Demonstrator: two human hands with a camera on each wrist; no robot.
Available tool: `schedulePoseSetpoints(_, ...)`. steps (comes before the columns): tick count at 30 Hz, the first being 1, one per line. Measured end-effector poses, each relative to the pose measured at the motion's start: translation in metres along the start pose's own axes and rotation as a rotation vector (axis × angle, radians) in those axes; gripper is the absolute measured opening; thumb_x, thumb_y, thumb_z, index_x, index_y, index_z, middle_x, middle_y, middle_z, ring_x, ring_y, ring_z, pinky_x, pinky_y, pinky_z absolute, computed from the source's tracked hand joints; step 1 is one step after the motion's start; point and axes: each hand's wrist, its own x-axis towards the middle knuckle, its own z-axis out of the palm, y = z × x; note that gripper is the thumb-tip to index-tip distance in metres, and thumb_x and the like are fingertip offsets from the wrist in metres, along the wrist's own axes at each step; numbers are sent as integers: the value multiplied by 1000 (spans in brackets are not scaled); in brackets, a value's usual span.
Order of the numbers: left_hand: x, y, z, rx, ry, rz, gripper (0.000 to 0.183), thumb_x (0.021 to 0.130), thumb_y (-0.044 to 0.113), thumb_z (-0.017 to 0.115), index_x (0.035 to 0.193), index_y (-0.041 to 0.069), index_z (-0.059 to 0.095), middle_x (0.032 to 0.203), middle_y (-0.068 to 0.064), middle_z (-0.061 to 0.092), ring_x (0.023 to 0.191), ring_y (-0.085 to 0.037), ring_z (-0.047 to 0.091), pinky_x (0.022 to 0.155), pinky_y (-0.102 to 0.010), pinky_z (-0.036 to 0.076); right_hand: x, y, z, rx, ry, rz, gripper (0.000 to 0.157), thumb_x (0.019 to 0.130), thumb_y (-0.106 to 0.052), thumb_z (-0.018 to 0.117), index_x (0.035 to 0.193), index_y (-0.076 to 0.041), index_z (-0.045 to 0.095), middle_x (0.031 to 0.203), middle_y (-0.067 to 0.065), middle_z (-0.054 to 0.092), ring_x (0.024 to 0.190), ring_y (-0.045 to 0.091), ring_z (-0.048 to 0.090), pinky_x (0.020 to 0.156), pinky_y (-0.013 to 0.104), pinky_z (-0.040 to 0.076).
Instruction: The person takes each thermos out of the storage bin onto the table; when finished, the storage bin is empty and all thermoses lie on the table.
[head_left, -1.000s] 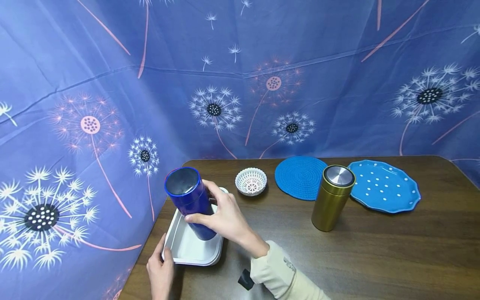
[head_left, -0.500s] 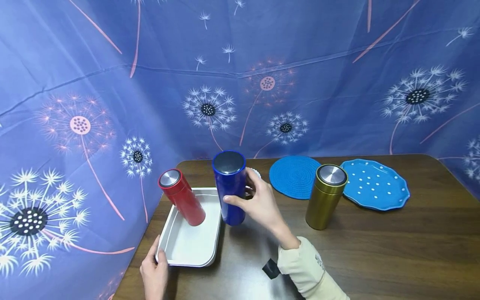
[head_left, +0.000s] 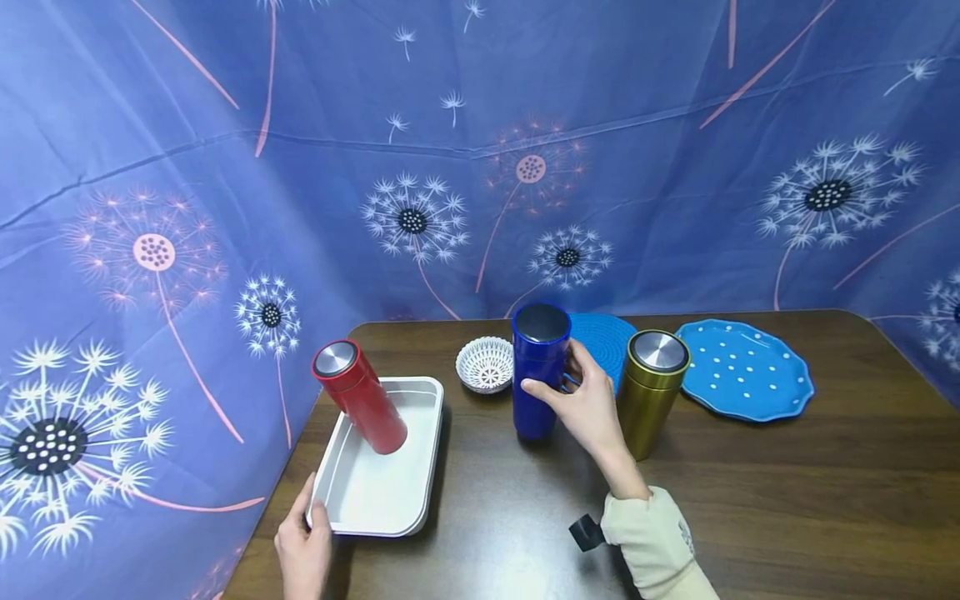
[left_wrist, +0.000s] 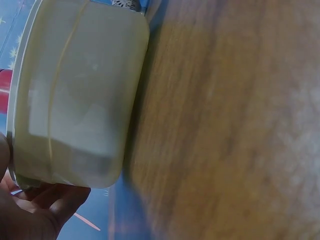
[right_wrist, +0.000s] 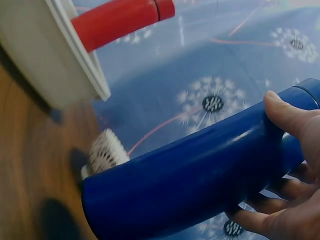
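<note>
My right hand [head_left: 592,412] grips a dark blue thermos flask [head_left: 535,387] by its upper part, thumb on one side and fingers on the other. In the right wrist view the base of the blue flask [right_wrist: 170,185] hangs over the table with a shadow below. On the left, my left hand [head_left: 303,546] holds the near left corner of a deep white tray [head_left: 375,508]; the left wrist view shows thumb and fingers at the tray's rim and wall [left_wrist: 90,100]. A red thermos flask [head_left: 371,408] with a steel-topped lid stands inside the tray.
A gold thermos flask [head_left: 648,408] stands just right of my right hand. Behind are a small white patterned bowl [head_left: 480,371], a round blue woven mat [head_left: 603,333] partly hidden by the blue flask, and a blue polka-dot plate [head_left: 750,375]. A dandelion-print cloth [head_left: 660,150] hangs behind the table.
My right hand has lifted the blue thermos flask out of the tray and carried it right, past the bowl towards the gold one. The red flask has come into view. My left hand stays at the tray.
</note>
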Motion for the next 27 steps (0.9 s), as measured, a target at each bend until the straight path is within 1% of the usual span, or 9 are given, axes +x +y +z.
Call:
schedulePoseSetpoints(2,0,0,0,8,5,0,38,90,4,51,126,4,66,119,-23,65,102,-30,62,76,-5,32,-2,6,-3,-4,10,21,69,75,-23,85,135,-8,52,127,16,63,119,30,59,95,46,49)
schedulePoseSetpoints(3,0,0,0,9,7,1,38,90,4,51,125,3,66,119,-23,65,102,-34,61,77,-6,32,-3,9,-4,-4,15,30,69,75,-23,85,134,-8,52,127,17,63,119,30,58,95,46,49)
schedulePoseSetpoints(10,1,1,-1,-2,-15,-8,39,92,4,49,128,3,63,123,-24,62,108,-42,57,79,-6,31,-7,24,-7,-25,52,64,72,74,-22,86,136,-7,51,129,19,62,122,31,57,97,49,47)
schedulePoseSetpoints(12,1,1,-1,-2,-20,-14,39,92,5,49,128,3,63,123,-24,62,109,-38,58,79,-5,30,-8,26,-7,-30,56,71,74,74,-21,86,137,-7,50,130,19,61,122,32,56,96,48,47)
schedulePoseSetpoints(14,1,1,-1,-1,-15,-15,38,92,5,50,128,4,64,123,-23,63,108,-30,60,79,-3,30,-9,27,-7,-33,58,79,75,73,-21,86,137,-6,50,130,19,61,122,32,56,96,48,48)
schedulePoseSetpoints(19,1,1,0,-3,-1,2,38,91,3,51,126,3,65,122,-22,64,105,-16,60,79,-2,29,-11,30,-6,-35,72,87,76,73,-19,86,138,-5,49,131,21,60,122,34,56,96,48,47)
schedulePoseSetpoints(23,0,0,0,-9,0,1,38,91,4,52,126,4,65,122,-22,64,102,0,57,78,-1,29,-12,32,-6,-20,71,83,76,73,-16,86,138,-5,48,131,21,60,122,34,56,97,47,47)
schedulePoseSetpoints(25,0,0,0,-7,0,-2,38,91,4,52,126,4,65,122,-22,64,102,-3,59,78,-3,30,-13,32,-6,-13,65,77,76,73,-15,86,138,-4,49,131,22,60,121,34,57,97,46,47)
schedulePoseSetpoints(27,1,1,0,-3,-1,-1,38,91,3,52,126,4,65,122,-23,64,105,-16,62,77,-5,31,-14,32,-6,-6,52,72,76,73,-15,86,138,-5,48,131,21,59,121,34,57,98,45,47)
